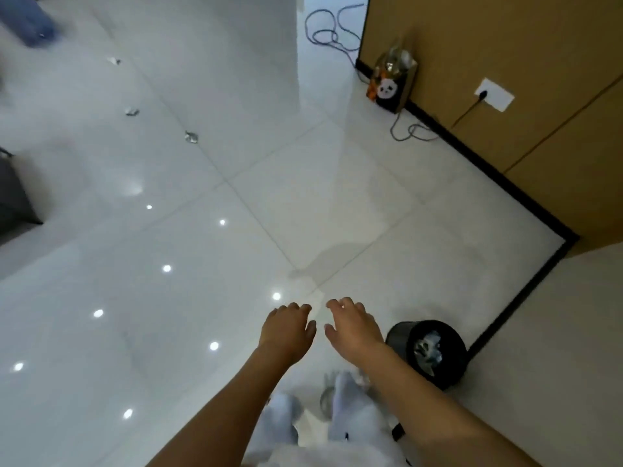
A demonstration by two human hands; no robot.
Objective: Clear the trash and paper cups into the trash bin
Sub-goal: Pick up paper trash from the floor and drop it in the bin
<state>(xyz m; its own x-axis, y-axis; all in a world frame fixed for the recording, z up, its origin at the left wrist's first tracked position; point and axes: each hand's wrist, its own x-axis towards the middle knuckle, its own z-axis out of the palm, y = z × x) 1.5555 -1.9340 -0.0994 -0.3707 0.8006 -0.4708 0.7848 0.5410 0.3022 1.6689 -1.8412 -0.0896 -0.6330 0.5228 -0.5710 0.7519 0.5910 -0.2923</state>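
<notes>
- Left hand (289, 326) and right hand (352, 325) were side by side at lower centre of frame, palms down, fingers loosely spread, holding nothing.
- Black trash bin (426, 353) stood just right of the right forearm, crumpled trash inside.
- Three crumpled scraps (191, 137) lay on the white tiled floor (236, 230), upper left, well apart from the hands.
- Panda bag (392, 84) stood against the wall, upper right.
</notes>
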